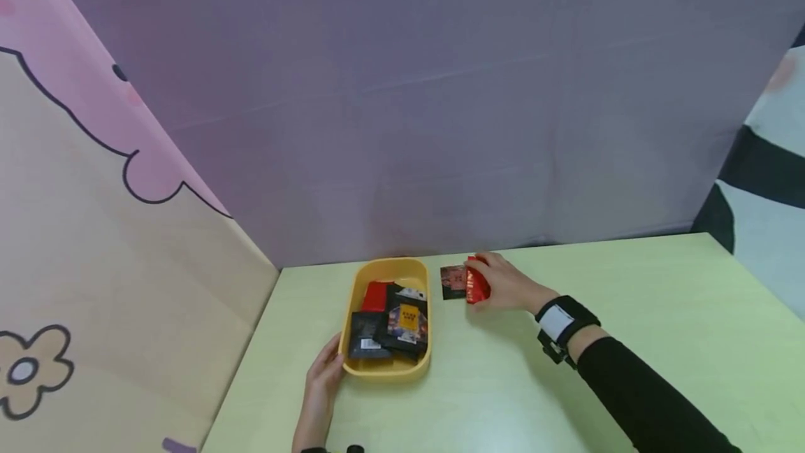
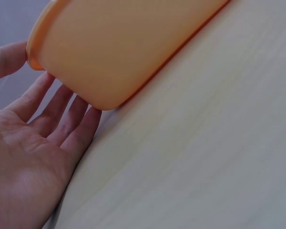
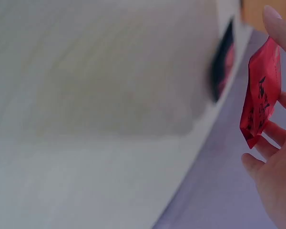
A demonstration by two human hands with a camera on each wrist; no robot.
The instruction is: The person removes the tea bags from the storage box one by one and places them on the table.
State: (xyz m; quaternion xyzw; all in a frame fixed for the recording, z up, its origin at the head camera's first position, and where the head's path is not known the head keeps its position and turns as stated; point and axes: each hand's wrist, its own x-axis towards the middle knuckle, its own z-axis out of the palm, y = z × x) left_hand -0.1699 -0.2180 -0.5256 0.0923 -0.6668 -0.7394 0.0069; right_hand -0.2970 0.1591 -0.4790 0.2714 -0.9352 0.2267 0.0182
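The right hand (image 1: 505,288) is pinching a part-hidden red sachet (image 1: 475,288), its length running front-to-back. The left hand (image 1: 325,370) is loosely touching a basket (image 1: 388,372).

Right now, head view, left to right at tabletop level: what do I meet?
Left hand → yellow tray → dark packet on the table → red packet in the right hand → black wristband.

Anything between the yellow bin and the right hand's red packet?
Head view: one dark packet lies on the table between yellow bin and red packet.
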